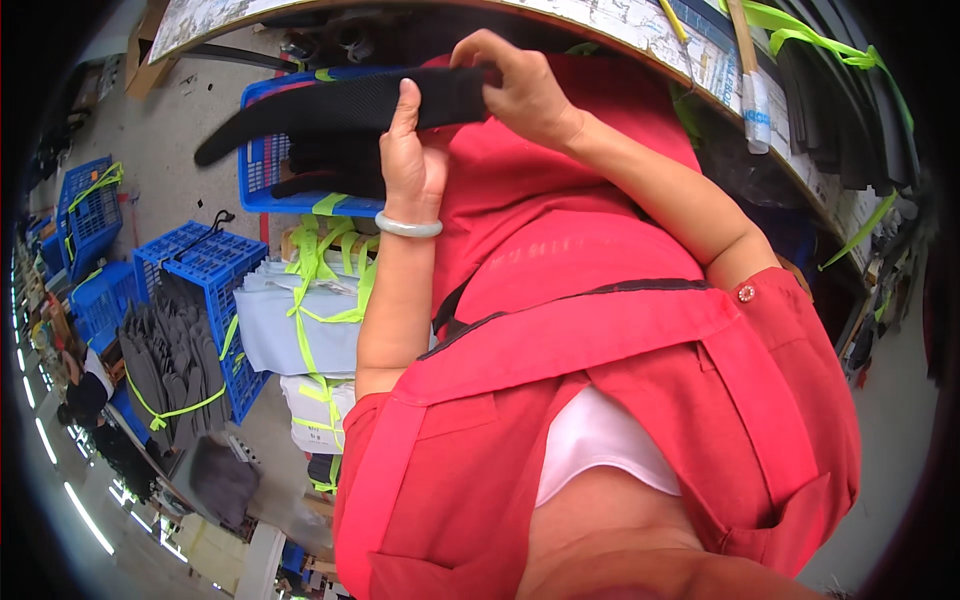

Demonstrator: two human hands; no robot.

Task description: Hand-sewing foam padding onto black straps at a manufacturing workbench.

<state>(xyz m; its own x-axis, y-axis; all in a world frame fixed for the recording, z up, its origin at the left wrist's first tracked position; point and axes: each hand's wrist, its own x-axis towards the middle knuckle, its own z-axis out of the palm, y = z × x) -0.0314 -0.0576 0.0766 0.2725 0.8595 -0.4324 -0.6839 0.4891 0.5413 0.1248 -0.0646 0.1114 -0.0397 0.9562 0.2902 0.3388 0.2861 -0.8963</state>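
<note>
closest in, red apron [600, 400] over a red garment fills the lower frame, a strap running across the chest. both forearms rise from it toward the top of the picture. left hand [412, 165], with a pale bangle [408, 227] at the wrist, is closed on a long black fabric strip [340, 108]: thumb pressed flat up its near face, the other fingers hidden behind it. right hand [515, 85] pinches the strip's right end, fingers curled over the top edge. strip held level in the air between the two hands, its left end tapering out past the left hand.

just beyond and below the strip, blue plastic crate [262, 165] with more dark pieces inside. further left on the floor, pale flat bundles [290, 320] tied with yellow-green tape, then another blue crate [200, 262] holding grey pieces [170, 370] strapped together. more blue crates along the far left rim. table edge [700, 55] curves across the top right, black stacks behind it.
</note>
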